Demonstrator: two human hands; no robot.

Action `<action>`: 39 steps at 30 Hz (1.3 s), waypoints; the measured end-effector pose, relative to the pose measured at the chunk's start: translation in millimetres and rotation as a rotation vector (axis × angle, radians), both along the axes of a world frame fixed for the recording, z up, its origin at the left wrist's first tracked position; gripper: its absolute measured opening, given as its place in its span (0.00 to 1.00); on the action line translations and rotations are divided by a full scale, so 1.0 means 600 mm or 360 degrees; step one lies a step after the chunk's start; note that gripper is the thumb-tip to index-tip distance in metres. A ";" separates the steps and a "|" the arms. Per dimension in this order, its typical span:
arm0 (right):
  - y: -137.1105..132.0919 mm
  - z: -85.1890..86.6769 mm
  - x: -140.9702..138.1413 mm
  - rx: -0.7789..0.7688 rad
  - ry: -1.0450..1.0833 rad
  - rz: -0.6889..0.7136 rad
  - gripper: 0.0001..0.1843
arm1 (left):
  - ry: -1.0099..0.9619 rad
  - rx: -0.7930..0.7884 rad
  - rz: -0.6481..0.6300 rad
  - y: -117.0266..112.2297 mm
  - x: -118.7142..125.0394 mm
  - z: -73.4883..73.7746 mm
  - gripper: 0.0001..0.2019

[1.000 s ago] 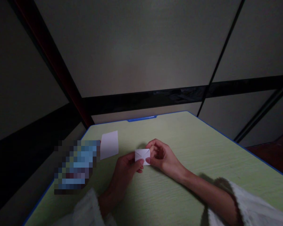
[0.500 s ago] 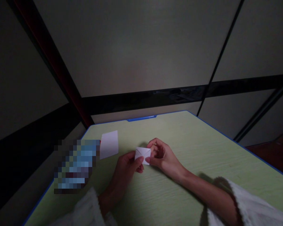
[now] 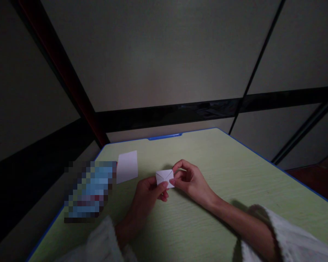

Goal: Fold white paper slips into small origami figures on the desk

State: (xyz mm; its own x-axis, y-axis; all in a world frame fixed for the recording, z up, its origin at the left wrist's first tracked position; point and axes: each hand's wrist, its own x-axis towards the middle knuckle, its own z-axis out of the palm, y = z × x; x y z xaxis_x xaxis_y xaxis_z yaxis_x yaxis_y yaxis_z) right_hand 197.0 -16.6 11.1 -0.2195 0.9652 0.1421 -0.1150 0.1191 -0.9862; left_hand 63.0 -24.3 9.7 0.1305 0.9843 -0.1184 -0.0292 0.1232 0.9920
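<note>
While our L hand point(image 3: 147, 196) & R hand point(image 3: 193, 182) both pinch the folded paper point(image 3: 164, 177), we see a small white packet w/ two diagonal lines running from its top corners down toward the middle, so the main folds look done & a pointed flap point(image 3: 164, 173) lies over the front. The packet is btwn our hands, over the mid part of the pale green table point(image 3: 213, 156); prob. lifted a bit, but we can't tell for sure. Our L thumb presses the front near the bottom edge, fingers behind; our R thumb & index grip the R side. As to what's left, we'd guess little beyond securing the flap, tho the back is hidden & we can't tell if the tip is tucked in or only held down. Other stuff: a white sheet point(image 3: 127, 167) w/ no visible folds lies up & L of our L hand, near it. Next to that is a pixelated item point(image 3: 91, 193), no ID poss., & we can't tell if the two touch. A blue handle point(image 3: 165, 137) sits at the table's far edge, w/ cabinet doors point(image 3: 164, 65) behind. Nothing stands btwn us & the packet; just our own thumbs cover part of it, & dim light hides fine detail.
</note>
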 end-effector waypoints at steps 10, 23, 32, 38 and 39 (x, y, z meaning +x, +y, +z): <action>0.000 0.001 0.002 -0.0011 -0.0015 -0.0005 0.11 | 0.0035 0.0015 -0.0003 -0.001 0.000 0.001 0.07; 0.000 0.007 0.006 0.0188 -0.0040 0.0099 0.03 | -0.0080 0.0019 -0.0026 -0.002 0.000 0.002 0.06; 0.004 0.004 0.011 0.0249 -0.0032 0.0141 0.02 | -0.0158 -0.0023 -0.0064 -0.004 0.000 0.001 0.06; 0.008 0.005 0.016 0.0282 -0.0039 0.0237 0.02 | -0.0190 -0.0040 -0.0092 -0.004 0.000 -0.002 0.05; 0.008 0.005 0.017 0.0285 -0.0048 0.0231 0.03 | -0.0202 -0.0050 -0.0097 -0.003 -0.001 -0.002 0.05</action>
